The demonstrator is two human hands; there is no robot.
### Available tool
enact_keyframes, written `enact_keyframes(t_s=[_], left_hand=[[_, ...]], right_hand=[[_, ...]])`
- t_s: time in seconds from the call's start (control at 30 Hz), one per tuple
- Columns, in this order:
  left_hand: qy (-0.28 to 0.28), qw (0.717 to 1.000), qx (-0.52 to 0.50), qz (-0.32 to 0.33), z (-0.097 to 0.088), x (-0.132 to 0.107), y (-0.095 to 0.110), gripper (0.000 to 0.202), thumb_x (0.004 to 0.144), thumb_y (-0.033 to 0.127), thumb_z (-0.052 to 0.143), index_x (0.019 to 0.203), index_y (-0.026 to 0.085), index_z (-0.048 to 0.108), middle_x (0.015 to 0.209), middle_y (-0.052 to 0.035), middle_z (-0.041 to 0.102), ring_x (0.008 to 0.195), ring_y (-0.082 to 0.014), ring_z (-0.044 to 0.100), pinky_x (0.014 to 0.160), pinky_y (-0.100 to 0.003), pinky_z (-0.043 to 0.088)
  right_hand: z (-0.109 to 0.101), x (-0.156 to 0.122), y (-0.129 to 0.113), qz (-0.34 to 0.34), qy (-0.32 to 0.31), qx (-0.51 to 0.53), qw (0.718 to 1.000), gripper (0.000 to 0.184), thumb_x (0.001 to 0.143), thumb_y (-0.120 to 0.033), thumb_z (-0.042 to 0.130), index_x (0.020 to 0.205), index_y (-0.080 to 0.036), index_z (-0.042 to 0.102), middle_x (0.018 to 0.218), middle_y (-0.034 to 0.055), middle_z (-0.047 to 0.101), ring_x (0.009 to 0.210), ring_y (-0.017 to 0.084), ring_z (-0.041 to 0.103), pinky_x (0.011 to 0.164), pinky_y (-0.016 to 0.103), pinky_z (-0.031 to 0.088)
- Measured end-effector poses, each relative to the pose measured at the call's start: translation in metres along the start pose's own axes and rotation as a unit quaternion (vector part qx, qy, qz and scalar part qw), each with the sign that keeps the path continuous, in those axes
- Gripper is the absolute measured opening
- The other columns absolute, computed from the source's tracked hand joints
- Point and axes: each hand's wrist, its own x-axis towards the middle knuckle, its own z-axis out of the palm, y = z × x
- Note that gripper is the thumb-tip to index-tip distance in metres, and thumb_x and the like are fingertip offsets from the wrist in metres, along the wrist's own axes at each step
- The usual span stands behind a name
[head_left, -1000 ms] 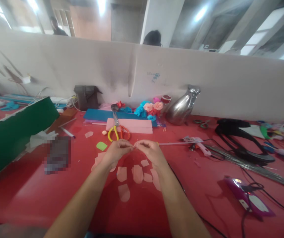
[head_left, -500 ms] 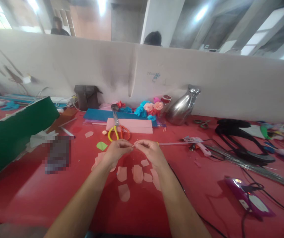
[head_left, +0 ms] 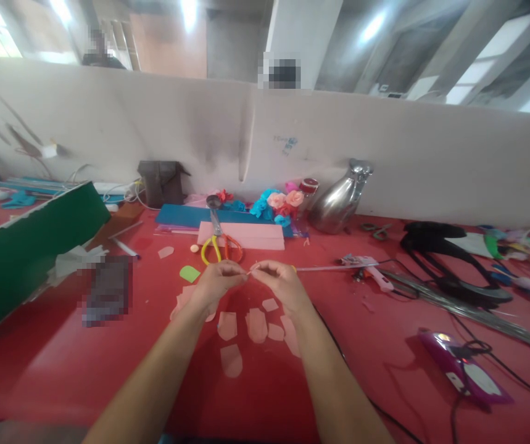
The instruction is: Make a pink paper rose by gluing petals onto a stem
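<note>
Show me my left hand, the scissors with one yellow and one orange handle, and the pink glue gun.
left hand [head_left: 221, 281]: head view, on the back of the hand
scissors [head_left: 217, 229]: head view, on the metal just above the handles
pink glue gun [head_left: 377, 275]: head view, on its pink body

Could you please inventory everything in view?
Table: one, red, foreground
Paper pieces: several, pink, around forearms
Green piece: one, green, left of left hand
Stack: one, pink, centre
Large scissors: one, yellow-orange handles, across stack
Blue sheet: one, blue, behind stack
Flowers: several, multicoloured, by partition
Jug: one, silver, right of flowers
Pouch: one, dark, by partition
Board: one, green, left
Glue gun: one, pink, right
Purple device: one, purple, right
Clutter: uncounted, mixed, both sides
People: two, colours unclear, beyond partition
Tiny piece: one, apparently pink, between hands
Left hand: one, bare, centre
Right hand: one, bare, centre
</note>
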Motion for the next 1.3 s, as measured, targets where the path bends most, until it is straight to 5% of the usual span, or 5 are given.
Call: enact_keyframes(t_s=[0.33,0.53,0.73,1.3], left_hand=[[0.005,0.999,0.046,0.026,0.003,-0.004,0.006,0.019,0.062,0.035,0.07,0.066,0.017,0.068,0.076,-0.0026,0.061,0.074,-0.0145,0.053,0.07,-0.026,0.039],[0.016,0.991,-0.136,-0.009,0.001,0.001,0.005,0.016,0.062,0.029,0.072,0.068,0.016,0.066,0.057,0.0027,0.054,0.055,-0.0065,0.044,0.057,-0.021,0.034],[0.023,0.959,-0.281,-0.039,0.003,0.006,0.007,0.022,0.055,0.025,0.077,0.069,0.015,0.064,0.053,0.0038,0.053,0.051,-0.005,0.044,0.052,-0.019,0.033],[-0.004,0.961,-0.275,-0.021,0.0,0.003,0.009,0.02,0.06,0.024,0.076,0.072,0.013,0.063,0.055,0.0025,0.054,0.05,-0.0054,0.047,0.051,-0.019,0.036]], right_hand=[[0.001,0.002,0.003,-0.009,0.014,0.014,1.0,0.017,0.067,-0.033,0.064,0.075,-0.018,0.066,0.077,0.0027,0.067,0.077,0.017,0.059,0.075,0.031,0.044],[0.004,0.002,0.003,-0.034,0.017,0.04,0.998,0.015,0.069,-0.032,0.063,0.078,-0.019,0.063,0.075,0.0009,0.064,0.074,0.016,0.058,0.072,0.029,0.044],[0.023,-0.002,0.007,-0.052,-0.072,0.012,0.996,0.015,0.071,-0.034,0.064,0.074,-0.019,0.061,0.074,0.0009,0.065,0.072,0.017,0.059,0.068,0.029,0.044],[0.023,-0.003,0.011,-0.076,-0.093,-0.015,0.993,0.014,0.076,-0.028,0.058,0.078,-0.018,0.067,0.07,0.0008,0.066,0.068,0.016,0.058,0.066,0.027,0.045]])
